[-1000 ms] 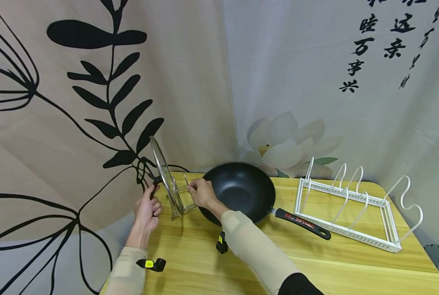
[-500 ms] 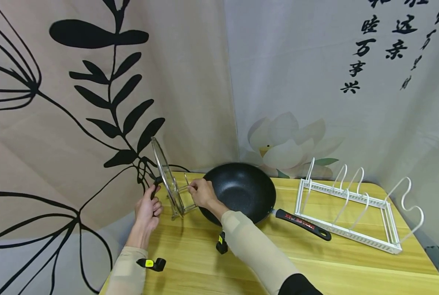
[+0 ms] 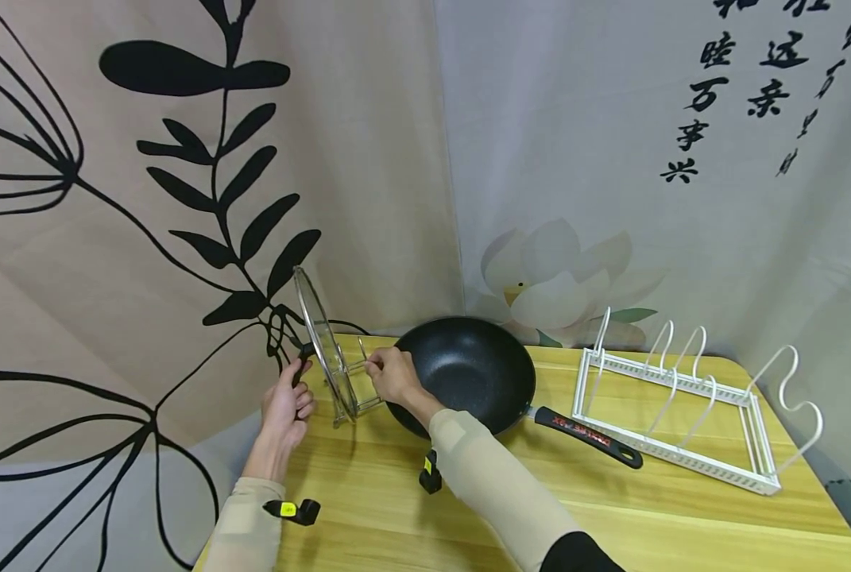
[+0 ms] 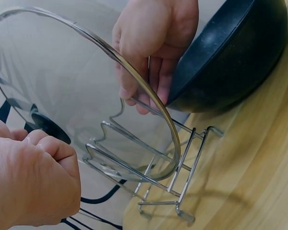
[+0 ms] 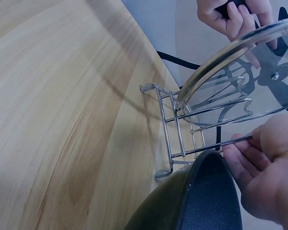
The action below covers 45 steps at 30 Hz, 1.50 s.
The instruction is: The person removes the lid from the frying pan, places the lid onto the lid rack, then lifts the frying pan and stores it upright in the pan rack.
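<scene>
A round glass lid (image 3: pixel 319 334) with a metal rim stands on edge in a small metal wire rack (image 4: pixel 149 167) at the table's left end. My left hand (image 3: pixel 286 409) grips the lid's black knob (image 4: pixel 50 127) from the left side. On the rack's other side, my right hand (image 3: pixel 394 373) pinches one of its wire bars (image 5: pixel 230 142) between thumb and fingers. Right beside that hand sits a black wok (image 3: pixel 468 373), its inside facing up in the head view and its long black handle (image 3: pixel 586 435) pointing right.
A white rack (image 3: pixel 682 453) with several upright hooked dividers stands at the right of the wooden table (image 3: pixel 368 508). A printed curtain (image 3: pixel 368 159) hangs close behind the table's back edge. Each wrist carries a small black camera.
</scene>
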Motion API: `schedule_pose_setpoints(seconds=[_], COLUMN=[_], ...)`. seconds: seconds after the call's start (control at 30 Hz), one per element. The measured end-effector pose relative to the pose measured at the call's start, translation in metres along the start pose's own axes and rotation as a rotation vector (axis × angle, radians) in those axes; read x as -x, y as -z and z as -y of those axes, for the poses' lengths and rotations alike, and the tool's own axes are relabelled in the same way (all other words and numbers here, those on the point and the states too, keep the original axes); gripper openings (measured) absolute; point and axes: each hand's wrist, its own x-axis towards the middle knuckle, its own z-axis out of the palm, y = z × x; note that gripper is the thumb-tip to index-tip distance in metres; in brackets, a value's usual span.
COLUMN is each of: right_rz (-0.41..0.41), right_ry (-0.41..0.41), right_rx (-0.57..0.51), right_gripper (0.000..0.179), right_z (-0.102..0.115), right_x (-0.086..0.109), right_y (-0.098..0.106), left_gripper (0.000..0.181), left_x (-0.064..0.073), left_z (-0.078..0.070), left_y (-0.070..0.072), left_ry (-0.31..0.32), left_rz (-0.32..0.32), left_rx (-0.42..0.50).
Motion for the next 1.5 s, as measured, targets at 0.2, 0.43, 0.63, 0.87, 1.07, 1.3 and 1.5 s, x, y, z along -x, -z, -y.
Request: schedule_pose_setpoints(seconds=[0.2, 0.43, 0.63, 0.87, 1.07, 1.3, 1.5], right_rz=[0.008, 0.001, 0.007, -0.002, 0.009, 0.027, 0.041], right_ry=[0.003, 0.001, -0.003, -0.002, -0.007, 0.0, -0.011], right_rx=[0.013, 0.011, 0.008, -0.003, -0.014, -0.019, -0.015], right_gripper=[0.022, 0.021, 0.021, 0.021, 0.02, 0.023, 0.027], right_z=[0.0003, 0.0013, 0.0012, 0.0011, 0.0006, -0.0001, 0.0004], right_x=[0.0005, 0.0009, 0.0003, 0.0001, 0.0009, 0.0003, -0.0001], right_y=[0.0005, 0.0014, 0.0021, 0.0023, 0.002, 0.0023, 0.0025], left_gripper=[0.028, 0.027, 0.028, 0.03, 0.03, 0.03, 0.032], left_x=[-0.0015, -0.0019, -0.0004, 0.0001, 0.0011, 0.0017, 0.0011], left_z=[0.0, -0.0009, -0.0033, -0.0046, -0.0039, -0.0047, -0.0063], left_y=[0.0012, 0.0013, 0.0016, 0.0019, 0.0041, 0.0049, 0.0048], left_ry=[0.006, 0.005, 0.018, 0.024, 0.026, 0.007, 0.025], left_rz=[0.006, 0.011, 0.026, 0.031, 0.035, 0.052, 0.062], left_rx=[0.002, -0.001, -0.018, -0.05, -0.07, -0.113, -0.106])
